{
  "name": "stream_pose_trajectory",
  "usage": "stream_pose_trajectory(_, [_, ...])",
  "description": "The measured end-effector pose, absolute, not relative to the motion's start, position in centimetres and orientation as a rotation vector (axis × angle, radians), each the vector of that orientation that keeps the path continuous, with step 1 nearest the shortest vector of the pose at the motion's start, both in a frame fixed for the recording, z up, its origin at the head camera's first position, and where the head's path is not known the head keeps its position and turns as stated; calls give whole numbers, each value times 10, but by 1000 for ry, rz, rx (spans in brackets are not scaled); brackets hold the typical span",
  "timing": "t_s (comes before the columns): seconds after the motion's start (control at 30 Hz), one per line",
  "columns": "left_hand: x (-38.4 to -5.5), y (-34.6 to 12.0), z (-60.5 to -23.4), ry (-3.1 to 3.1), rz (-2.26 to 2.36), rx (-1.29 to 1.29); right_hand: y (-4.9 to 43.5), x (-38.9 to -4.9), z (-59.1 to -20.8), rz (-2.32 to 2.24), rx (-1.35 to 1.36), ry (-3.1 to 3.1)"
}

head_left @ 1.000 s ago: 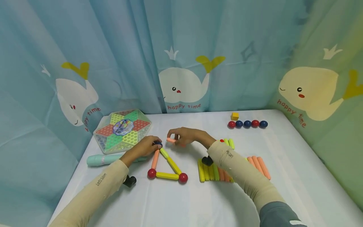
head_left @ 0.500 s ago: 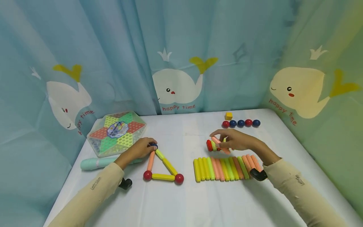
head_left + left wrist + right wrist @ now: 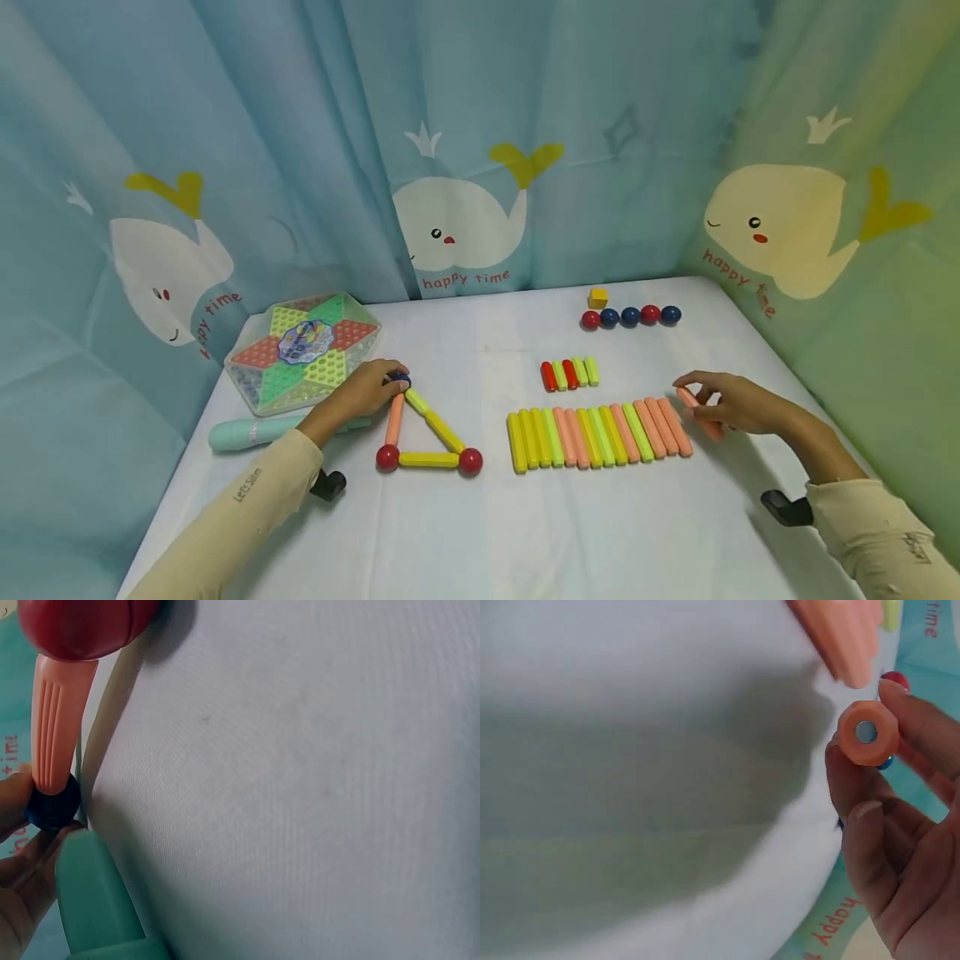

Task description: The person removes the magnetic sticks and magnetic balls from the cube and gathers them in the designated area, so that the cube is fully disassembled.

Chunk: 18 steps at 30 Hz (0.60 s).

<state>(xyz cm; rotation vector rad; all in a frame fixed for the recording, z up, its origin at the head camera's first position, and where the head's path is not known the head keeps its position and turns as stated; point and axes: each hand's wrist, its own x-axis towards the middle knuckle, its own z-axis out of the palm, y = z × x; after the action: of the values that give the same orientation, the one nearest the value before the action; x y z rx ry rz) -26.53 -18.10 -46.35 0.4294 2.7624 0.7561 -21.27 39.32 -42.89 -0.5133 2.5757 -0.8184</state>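
Note:
My left hand (image 3: 363, 390) pinches a dark blue ball (image 3: 54, 806) at the far corner of a triangle of sticks and balls. An orange stick (image 3: 60, 724) runs from that ball to a red ball (image 3: 387, 457). A yellow stick (image 3: 429, 459) joins it to a second red ball (image 3: 470, 461), and a short lime stick (image 3: 416, 402) with a yellow stick (image 3: 446, 434) forms the third side. Past the right end of a row of coloured sticks (image 3: 596, 436), my right hand (image 3: 742, 406) holds a loose orange stick (image 3: 868, 733) between thumb and fingers. Its round metal end faces the wrist camera.
Several short red and lime sticks (image 3: 572, 374) lie behind the row. Farther back are a line of red and blue balls (image 3: 631, 316) and a yellow cube (image 3: 597, 298). A hexagonal game board (image 3: 303, 350) and a mint-green cylindrical object (image 3: 255, 432) lie left.
My right hand has carried the orange stick from near the triangle, over the short sticks, to the right end of the row. The left hand stays on the blue ball.

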Motion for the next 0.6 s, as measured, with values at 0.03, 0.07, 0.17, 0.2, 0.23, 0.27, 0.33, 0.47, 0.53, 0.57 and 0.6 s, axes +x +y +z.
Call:
stream_pose_trajectory(0.03, [-266, -182, -463, 2768, 752, 424, 395, -212, -431, -807, -499, 2580])
stream_pose_trajectory(0.07, [-267, -183, -463, 2773, 745, 419, 396, -212, -433, -795, -481, 2581])
stream_pose_trajectory(0.17, [-271, -184, -462, 2779, 736, 430, 399, -212, -438, -765, -430, 2590])
stream_pose_trajectory(0.2, [-272, -185, -461, 2777, 739, 438, 399, -212, -439, -762, -418, 2593])
stream_pose_trajectory(0.23, [-274, -185, -461, 2775, 741, 442, 399, -212, -440, -763, -408, 2599])
stream_pose_trajectory(0.27, [-275, -185, -460, 2772, 740, 447, 399, -212, -441, -764, -400, 2603])
stream_pose_trajectory(0.33, [-278, -185, -460, 2768, 737, 445, 399, -213, -442, -764, -400, 2613])
stream_pose_trajectory(0.47, [-281, -185, -459, 2764, 718, 414, 396, -215, -445, -740, -396, 2653])
stream_pose_trajectory(0.53, [-282, -186, -458, 2765, 706, 410, 393, -215, -446, -735, -377, 2667])
stream_pose_trajectory(0.57, [-283, -186, -458, 2765, 703, 406, 391, -215, -447, -738, -363, 2672])
stream_pose_trajectory(0.6, [-284, -186, -458, 2767, 695, 406, 389, -215, -447, -744, -358, 2673])
